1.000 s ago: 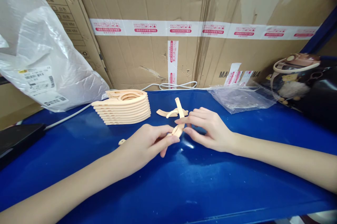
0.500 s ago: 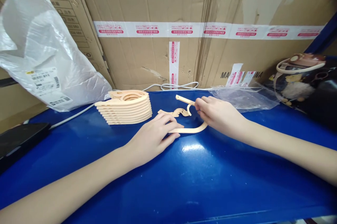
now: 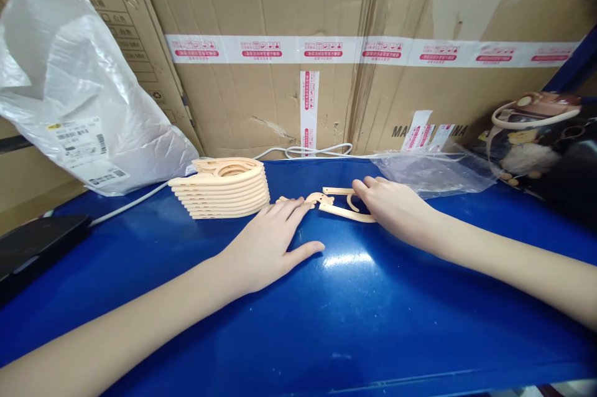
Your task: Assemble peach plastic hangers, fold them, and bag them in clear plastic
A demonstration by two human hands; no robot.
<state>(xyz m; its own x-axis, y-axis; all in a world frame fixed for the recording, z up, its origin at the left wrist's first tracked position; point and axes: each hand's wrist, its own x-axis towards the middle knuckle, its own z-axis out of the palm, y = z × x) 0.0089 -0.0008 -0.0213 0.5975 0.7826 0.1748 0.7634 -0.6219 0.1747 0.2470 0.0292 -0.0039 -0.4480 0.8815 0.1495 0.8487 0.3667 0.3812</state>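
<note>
And here the hooked cream piece (image 3: 344, 213) is gripped in the right hand (image 3: 392, 201), fingers closed around its bent end, with its two bars pointed left and a small curved hook seen between them. Just beside it, the loose cream piece (image 3: 319, 198) is partly covered by the left hand (image 3: 268, 241): thumb held well apart, fingertips laid over it, nothing clamped. Whether the bar ends are touched to the loose piece cannot be told for sure. Just left of the fingers, a neat stack (image 3: 224, 196) of similar cream pieces is seen on the blue counter (image 3: 298, 335), so that much, it is judged, is done: several are folded and piled. Left over, by the look of it, are the held piece and the loose one, neither stacked; whether more are hidden elsewhere cannot be told. Farther out, a clear bag (image 3: 415, 176) is spread behind the right hand, a white cable (image 3: 342, 147) is looped at the back, and a white parcel (image 3: 107, 98) is leaned against the cardboard boxes (image 3: 261, 111).
</note>
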